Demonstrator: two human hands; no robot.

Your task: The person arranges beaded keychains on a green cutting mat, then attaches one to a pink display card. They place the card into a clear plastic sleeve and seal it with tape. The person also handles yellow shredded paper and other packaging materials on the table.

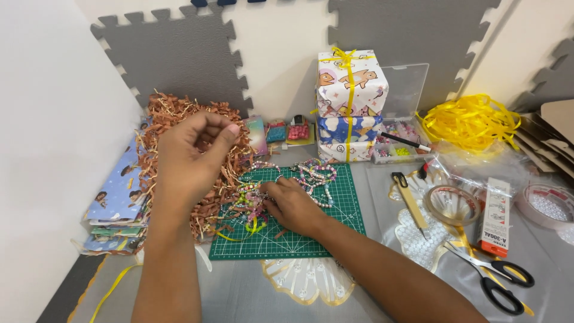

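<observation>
Green gridded cutting mat (311, 236), brown paper shred (179, 119), yellow ribbon (472, 119), black-handled scissors (502, 281), pastel multicoloured bead bracelets (314, 173)

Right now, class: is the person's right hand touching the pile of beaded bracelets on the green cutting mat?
Touching. The head view shows the right hand resting on the green cutting mat, its fingertips buried in the beaded bracelets, with no gap visible.

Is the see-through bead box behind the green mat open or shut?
Open. The bead box has its clear lid standing up behind it, and the coloured beads inside show uncovered beside the wrapped presents.
</observation>
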